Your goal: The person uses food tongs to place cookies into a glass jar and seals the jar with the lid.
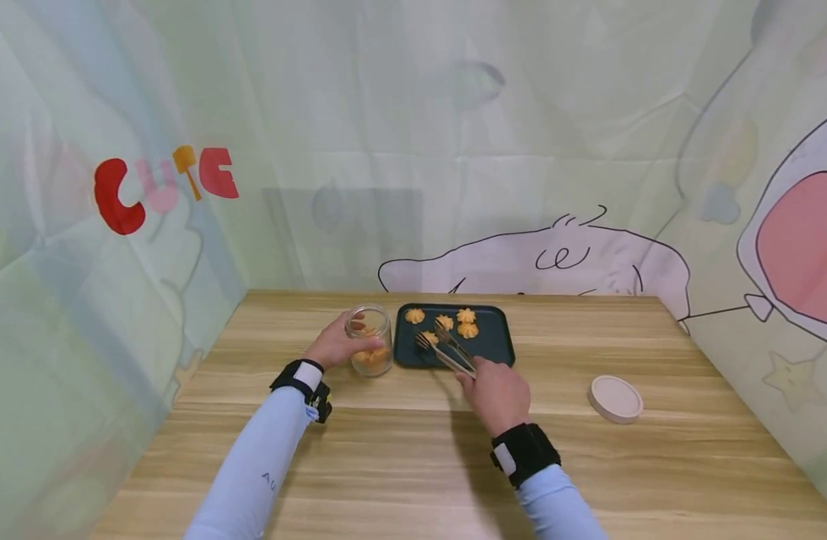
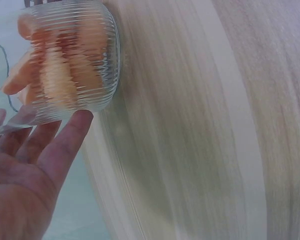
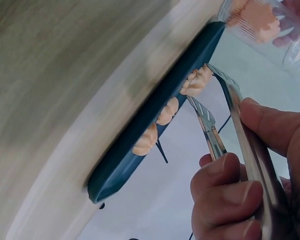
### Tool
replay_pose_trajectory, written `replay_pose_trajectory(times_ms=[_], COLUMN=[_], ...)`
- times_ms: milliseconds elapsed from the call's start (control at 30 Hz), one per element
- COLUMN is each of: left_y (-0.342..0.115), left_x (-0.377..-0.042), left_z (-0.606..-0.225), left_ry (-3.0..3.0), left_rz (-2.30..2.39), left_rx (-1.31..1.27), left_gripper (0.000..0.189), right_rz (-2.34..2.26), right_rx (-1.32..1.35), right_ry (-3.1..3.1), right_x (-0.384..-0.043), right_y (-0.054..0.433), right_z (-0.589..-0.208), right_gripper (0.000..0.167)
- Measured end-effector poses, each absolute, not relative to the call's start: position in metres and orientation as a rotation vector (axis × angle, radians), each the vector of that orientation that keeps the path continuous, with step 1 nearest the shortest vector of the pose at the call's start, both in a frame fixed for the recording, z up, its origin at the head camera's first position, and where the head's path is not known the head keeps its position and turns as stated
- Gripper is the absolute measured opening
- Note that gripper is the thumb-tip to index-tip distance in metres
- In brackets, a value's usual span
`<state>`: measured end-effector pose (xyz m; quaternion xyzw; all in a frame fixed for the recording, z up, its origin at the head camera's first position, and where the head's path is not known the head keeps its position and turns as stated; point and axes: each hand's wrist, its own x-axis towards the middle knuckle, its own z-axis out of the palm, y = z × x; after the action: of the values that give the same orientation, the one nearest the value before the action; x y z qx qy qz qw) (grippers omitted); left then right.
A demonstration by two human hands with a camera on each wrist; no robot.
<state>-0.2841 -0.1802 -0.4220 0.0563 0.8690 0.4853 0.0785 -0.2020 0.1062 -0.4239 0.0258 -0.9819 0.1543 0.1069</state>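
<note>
Far left, beyond the left hand: red, pink and orange lettering, "CUTE", on the hanging cloth. Left hand wrapped about a glass jar, thumb in front; jar lidless, mouth up, orange-gold cookies inside. Just right of the jar, between the two hands and slightly beyond: dark tray, five ridged cookies on it. Tongs reach from the right hand over the tray, forked tips apart, one either side of the nearest-left cookie; contact there cannot be told. Right hand clamped on the tongs' handles, well apart from the left. Right of the right hand: round pale lid, flat on the wooden table.
</note>
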Motion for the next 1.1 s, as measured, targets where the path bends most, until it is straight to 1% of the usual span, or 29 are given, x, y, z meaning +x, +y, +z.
replay_pose_trajectory(times_ms=[367, 700, 1100], left_y=[-0.18, -0.18, -0.18], left_x=[-0.283, -0.285, -0.282], left_z=[-0.42, -0.422, -0.42], left_ry=[2.595, 2.596, 2.6], left_rz=[1.467, 1.458, 1.455], left_rx=[0.18, 0.152, 0.174], left_gripper=[0.08, 0.081, 0.08], right_rz=[0.471, 0.471, 0.523], right_rx=[0.073, 0.103, 0.127], right_ry=[-2.845, -2.802, -2.803], right_x=[-0.201, -0.201, -0.196], right_y=[0.11, 0.111, 0.102], right_z=[-0.412, -0.401, -0.374], right_gripper=[0.046, 0.047, 0.046])
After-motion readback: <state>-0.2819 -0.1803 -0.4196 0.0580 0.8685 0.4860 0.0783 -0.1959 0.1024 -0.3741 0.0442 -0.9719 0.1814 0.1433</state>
